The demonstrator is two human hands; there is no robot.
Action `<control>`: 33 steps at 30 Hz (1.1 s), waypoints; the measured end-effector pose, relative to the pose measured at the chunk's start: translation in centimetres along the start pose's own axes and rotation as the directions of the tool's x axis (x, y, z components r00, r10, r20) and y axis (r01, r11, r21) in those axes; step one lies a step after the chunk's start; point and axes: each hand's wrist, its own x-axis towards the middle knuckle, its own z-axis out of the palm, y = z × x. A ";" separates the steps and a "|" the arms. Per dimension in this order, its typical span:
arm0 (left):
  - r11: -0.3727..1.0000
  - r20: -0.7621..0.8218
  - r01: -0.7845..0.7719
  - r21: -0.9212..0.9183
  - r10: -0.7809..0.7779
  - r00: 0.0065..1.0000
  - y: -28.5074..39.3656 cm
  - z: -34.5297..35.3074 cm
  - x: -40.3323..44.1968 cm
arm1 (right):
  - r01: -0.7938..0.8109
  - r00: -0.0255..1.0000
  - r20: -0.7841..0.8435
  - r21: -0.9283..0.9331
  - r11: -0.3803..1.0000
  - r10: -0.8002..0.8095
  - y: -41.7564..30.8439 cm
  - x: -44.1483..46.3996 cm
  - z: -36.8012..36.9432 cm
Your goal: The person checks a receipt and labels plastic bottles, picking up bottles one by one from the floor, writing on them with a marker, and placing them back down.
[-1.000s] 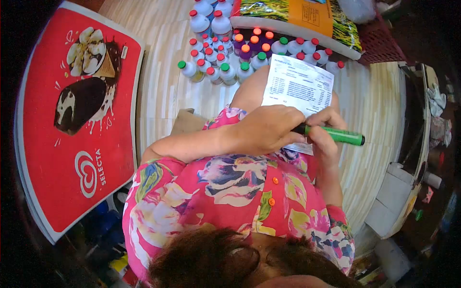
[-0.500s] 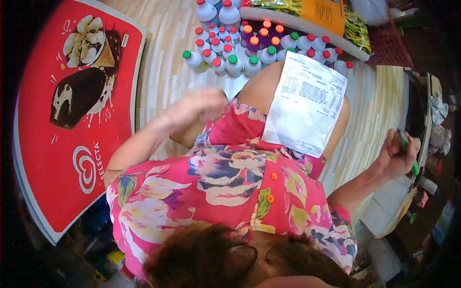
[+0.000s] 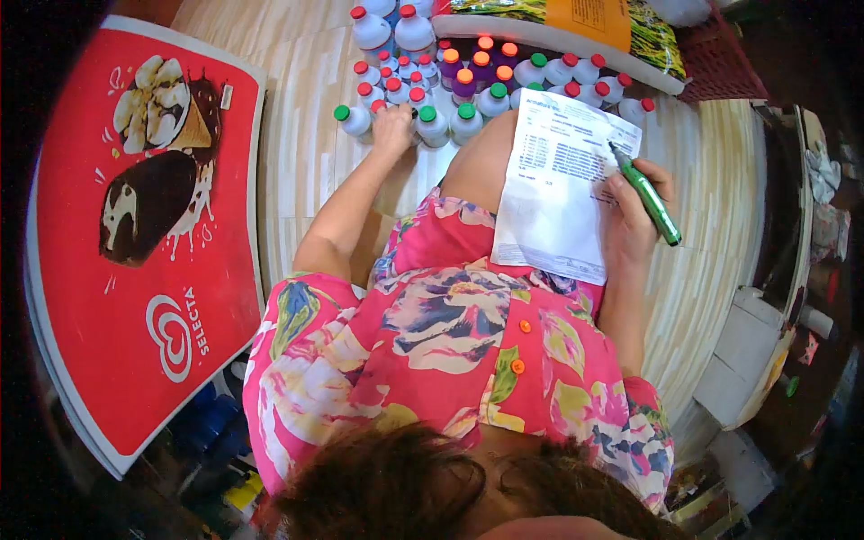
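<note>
My left hand [image 3: 393,133] reaches down among the bottles on the floor, its fingers closed; what they hold, if anything, is hidden beneath them. Close beside it are a bottle with a green cap [image 3: 357,121] on the left and another green-capped bottle [image 3: 432,128] on the right. My right hand [image 3: 641,205] grips a green marker [image 3: 648,198], its tip over the upper right of a printed paper sheet [image 3: 551,211]. The sheet lies across my lap. Small print and a list of lines cover its upper half.
Larger red-capped bottles [image 3: 415,34] stand behind several small ones. Purple bottles with orange caps [image 3: 463,85] are in the middle. A yellow and orange sack [image 3: 594,22] lies at the back. On the left is a red freezer top [image 3: 108,333]; a white box [image 3: 742,360] sits at right.
My left hand has moved forward from beside my knee to the bottles. My right hand has come in from the far right, bringing the marker over the paper.
</note>
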 end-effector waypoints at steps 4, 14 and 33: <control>0.996 0.025 -0.050 -0.079 0.052 0.998 -1.1 0.1 -1.0 | -0.004 1.000 -0.003 -0.002 1.000 0.004 1.3 -0.1 -0.4; 0.814 -0.303 0.060 -0.578 -0.283 0.910 8.0 -29.0 -11.0 | -0.071 0.996 0.043 -0.062 0.996 0.074 1.3 0.3 0.0; 0.468 -0.248 -0.247 -0.848 0.060 0.967 17.7 -22.6 -8.0 | -0.055 0.950 0.311 0.043 0.998 0.039 -4.1 0.2 3.0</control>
